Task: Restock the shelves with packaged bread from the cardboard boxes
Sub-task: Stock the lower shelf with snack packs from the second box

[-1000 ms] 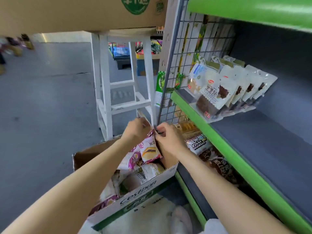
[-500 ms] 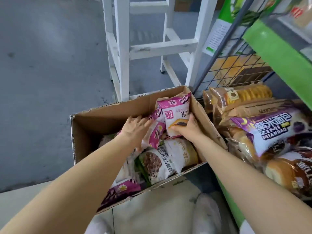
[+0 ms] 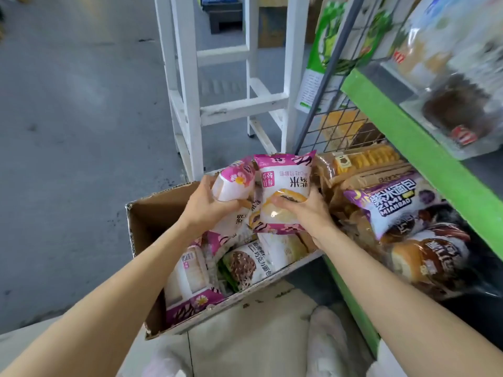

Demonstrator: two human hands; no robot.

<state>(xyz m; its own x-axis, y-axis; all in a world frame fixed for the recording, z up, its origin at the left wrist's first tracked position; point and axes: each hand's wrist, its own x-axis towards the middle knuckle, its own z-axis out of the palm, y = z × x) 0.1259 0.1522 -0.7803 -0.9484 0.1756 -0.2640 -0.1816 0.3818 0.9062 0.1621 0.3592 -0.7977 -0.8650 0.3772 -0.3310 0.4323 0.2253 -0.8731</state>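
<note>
An open cardboard box (image 3: 147,219) on the floor holds several packaged breads in pink-and-white and green wrappers. My left hand (image 3: 206,205) grips a pink-and-white bread pack (image 3: 234,180) above the box. My right hand (image 3: 304,210) holds a second pink-and-white bread pack (image 3: 283,191) upright beside it, thumb across its front. The two packs touch. To the right, the lower shelf (image 3: 351,289) is filled with packaged breads, among them a purple-labelled loaf (image 3: 392,202).
A white wooden stool (image 3: 190,85) stands just behind the box. A wire grid panel (image 3: 334,123) closes the shelf's end. The green upper shelf edge (image 3: 424,148) juts out above the lower shelf and carries bagged goods (image 3: 457,104). Grey floor lies to the left.
Both hands have lifted out of the box, each with a pink-and-white pack, and now hold them side by side above it. The view has tipped further down toward the box.
</note>
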